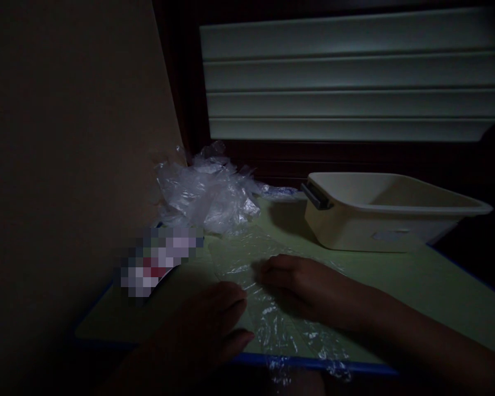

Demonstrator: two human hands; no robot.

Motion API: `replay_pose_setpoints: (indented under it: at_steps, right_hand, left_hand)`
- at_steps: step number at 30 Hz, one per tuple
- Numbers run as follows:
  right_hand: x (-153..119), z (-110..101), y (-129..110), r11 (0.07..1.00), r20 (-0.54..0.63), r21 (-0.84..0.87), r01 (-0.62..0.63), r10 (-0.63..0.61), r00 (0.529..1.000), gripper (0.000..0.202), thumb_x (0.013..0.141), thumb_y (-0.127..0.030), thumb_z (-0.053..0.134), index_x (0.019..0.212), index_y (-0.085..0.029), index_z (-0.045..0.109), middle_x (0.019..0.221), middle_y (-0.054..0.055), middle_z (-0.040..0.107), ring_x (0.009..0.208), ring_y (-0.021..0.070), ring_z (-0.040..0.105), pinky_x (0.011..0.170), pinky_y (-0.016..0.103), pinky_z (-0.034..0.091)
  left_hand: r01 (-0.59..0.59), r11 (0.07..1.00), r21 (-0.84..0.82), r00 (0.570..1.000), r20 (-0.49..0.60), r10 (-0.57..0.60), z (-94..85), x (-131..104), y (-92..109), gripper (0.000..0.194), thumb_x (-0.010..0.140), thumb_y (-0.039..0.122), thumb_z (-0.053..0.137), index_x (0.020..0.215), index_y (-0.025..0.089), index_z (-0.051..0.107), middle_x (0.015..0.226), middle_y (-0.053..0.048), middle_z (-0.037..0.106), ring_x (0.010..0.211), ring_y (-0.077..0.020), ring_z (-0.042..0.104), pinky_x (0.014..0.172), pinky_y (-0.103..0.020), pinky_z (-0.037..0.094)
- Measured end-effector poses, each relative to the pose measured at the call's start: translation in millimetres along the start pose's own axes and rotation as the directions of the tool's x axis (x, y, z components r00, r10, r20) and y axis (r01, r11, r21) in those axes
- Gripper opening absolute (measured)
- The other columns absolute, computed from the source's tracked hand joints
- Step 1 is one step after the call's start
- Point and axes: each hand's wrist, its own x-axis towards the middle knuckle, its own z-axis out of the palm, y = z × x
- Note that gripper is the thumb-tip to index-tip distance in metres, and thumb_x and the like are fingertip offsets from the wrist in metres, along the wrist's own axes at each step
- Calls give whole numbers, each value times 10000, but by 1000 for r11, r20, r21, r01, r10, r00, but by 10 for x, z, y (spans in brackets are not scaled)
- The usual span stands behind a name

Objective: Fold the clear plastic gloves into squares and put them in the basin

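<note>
A clear plastic bag [247, 250] lies spread on the green tabletop [379, 280], its handle ends hanging over the front edge. My right hand [292, 280] rests on the bag's right side, palm down, its fingers curled close together; whether they pinch the film is too dark to tell. Beside the bag's left edge is my left hand [220, 316], with thumb and fingers apart and nothing seen between them. Behind, a heap of crumpled clear plastic bags [214, 195] sits against the wall.
A cream plastic bin [363, 225] with a dark handle stands at the back right of the table. A pixelated item [157, 264] lies at the left edge. A wall rises on the left, and a slatted panel [338, 77] is behind.
</note>
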Motion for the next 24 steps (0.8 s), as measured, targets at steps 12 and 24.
replay_pose_setpoints:
  at_steps: [12, 24]
  right_hand:
    - [-75, -99, -145, 943, 185, 327, 55, -121, 975, 191, 721, -153, 689, 907, -131, 653, 966, 48, 633, 928, 145, 572, 829, 231, 430]
    - [-69, -58, -187, 893, 145, 449, -29, -41, 989, 144, 760, -9, 519, 799, -128, 591, 830, 25, 596, 755, 112, 548, 692, 210, 433]
  left_hand:
    - [29, 996, -87, 1000, 11, -28, 41, -29, -60, 361, 802, 207, 622, 1126, 178, 466, 1087, -37, 571, 1009, -177, 543, 870, -288, 490]
    - [72, 983, -167, 997, -10, -74, 104, -91, -91, 387, 803, 249, 635, 1144, 214, 455, 1124, -47, 548, 1018, -200, 531, 853, -326, 485]
